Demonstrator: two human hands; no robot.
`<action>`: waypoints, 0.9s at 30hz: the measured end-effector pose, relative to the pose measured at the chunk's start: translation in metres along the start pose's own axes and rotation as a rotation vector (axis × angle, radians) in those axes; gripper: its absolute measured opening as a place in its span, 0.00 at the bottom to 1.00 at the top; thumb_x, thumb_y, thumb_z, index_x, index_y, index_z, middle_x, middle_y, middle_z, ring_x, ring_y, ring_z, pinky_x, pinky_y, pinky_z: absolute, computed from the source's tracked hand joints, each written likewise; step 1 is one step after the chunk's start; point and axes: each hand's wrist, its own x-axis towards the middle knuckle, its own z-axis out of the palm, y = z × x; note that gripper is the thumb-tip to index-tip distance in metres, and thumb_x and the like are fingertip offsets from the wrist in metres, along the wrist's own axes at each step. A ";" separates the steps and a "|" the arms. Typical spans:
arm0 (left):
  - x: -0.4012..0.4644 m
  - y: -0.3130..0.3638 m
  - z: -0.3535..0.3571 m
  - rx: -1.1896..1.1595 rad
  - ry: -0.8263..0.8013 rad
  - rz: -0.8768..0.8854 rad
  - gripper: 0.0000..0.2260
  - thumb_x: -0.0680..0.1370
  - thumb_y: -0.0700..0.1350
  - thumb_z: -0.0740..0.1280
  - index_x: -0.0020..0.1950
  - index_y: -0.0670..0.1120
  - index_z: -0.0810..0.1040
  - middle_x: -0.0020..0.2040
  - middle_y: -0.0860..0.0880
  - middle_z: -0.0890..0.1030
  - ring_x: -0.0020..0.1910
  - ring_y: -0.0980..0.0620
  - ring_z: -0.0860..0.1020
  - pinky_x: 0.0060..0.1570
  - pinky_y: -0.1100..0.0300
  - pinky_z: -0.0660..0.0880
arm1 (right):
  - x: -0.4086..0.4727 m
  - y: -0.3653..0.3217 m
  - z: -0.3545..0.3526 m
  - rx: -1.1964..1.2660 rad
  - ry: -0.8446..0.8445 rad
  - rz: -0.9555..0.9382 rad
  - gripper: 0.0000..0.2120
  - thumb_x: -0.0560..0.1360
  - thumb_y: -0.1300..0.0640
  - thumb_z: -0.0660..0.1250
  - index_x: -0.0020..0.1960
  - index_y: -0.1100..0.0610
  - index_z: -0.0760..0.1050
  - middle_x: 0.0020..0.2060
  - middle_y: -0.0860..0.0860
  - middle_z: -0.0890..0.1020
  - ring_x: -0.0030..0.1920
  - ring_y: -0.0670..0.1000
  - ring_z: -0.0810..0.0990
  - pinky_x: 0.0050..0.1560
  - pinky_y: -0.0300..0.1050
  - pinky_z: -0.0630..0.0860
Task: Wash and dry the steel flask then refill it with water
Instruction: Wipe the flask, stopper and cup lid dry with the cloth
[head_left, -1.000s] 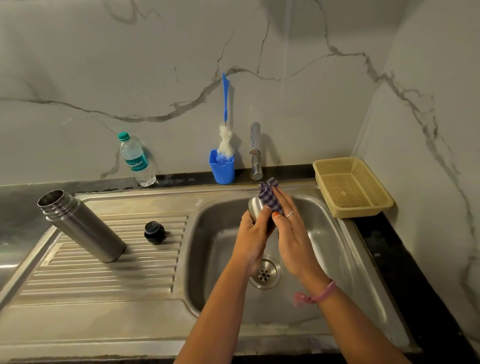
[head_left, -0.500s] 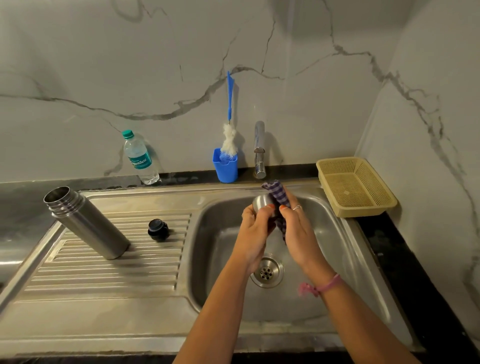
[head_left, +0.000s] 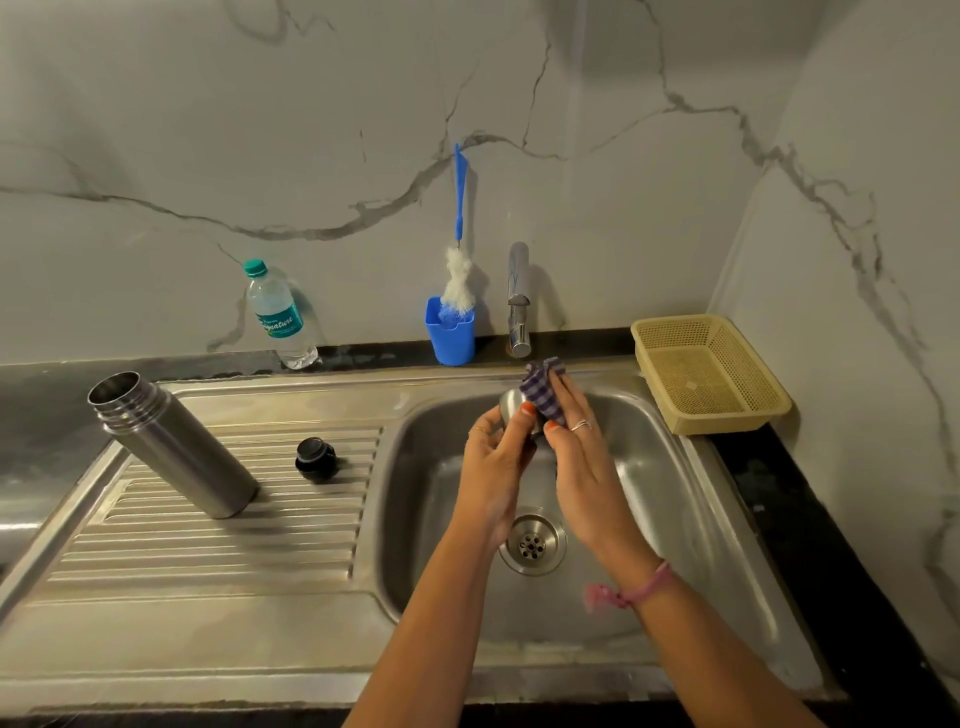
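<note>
One open steel flask (head_left: 171, 447) upright on drainboard, lidless, shiny

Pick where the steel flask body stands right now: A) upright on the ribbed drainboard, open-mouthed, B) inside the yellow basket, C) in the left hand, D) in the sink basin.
A: the steel flask stands open-mouthed on the drainboard, left of the basin.

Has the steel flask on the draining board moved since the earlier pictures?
No. The steel flask stands at the same spot beside the black cap, on the same ribs.
</note>
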 end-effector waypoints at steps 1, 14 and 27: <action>-0.001 0.001 0.000 -0.002 -0.018 -0.003 0.25 0.75 0.51 0.69 0.65 0.35 0.75 0.52 0.41 0.82 0.51 0.48 0.80 0.61 0.50 0.75 | 0.000 0.001 -0.001 0.001 0.009 -0.003 0.23 0.76 0.53 0.51 0.70 0.40 0.61 0.71 0.39 0.65 0.70 0.34 0.61 0.68 0.29 0.60; 0.000 0.001 0.008 0.038 0.102 -0.093 0.19 0.79 0.53 0.66 0.65 0.44 0.71 0.59 0.39 0.78 0.56 0.43 0.79 0.58 0.51 0.78 | -0.004 0.008 0.005 0.073 0.024 0.054 0.25 0.80 0.58 0.52 0.76 0.49 0.57 0.73 0.42 0.63 0.70 0.32 0.61 0.67 0.25 0.59; -0.007 0.001 -0.009 0.138 -0.094 -0.037 0.21 0.71 0.47 0.78 0.61 0.43 0.80 0.53 0.43 0.84 0.51 0.47 0.82 0.54 0.53 0.79 | 0.020 0.001 -0.018 0.231 0.131 0.422 0.15 0.81 0.52 0.54 0.51 0.57 0.78 0.41 0.55 0.81 0.40 0.51 0.80 0.37 0.45 0.77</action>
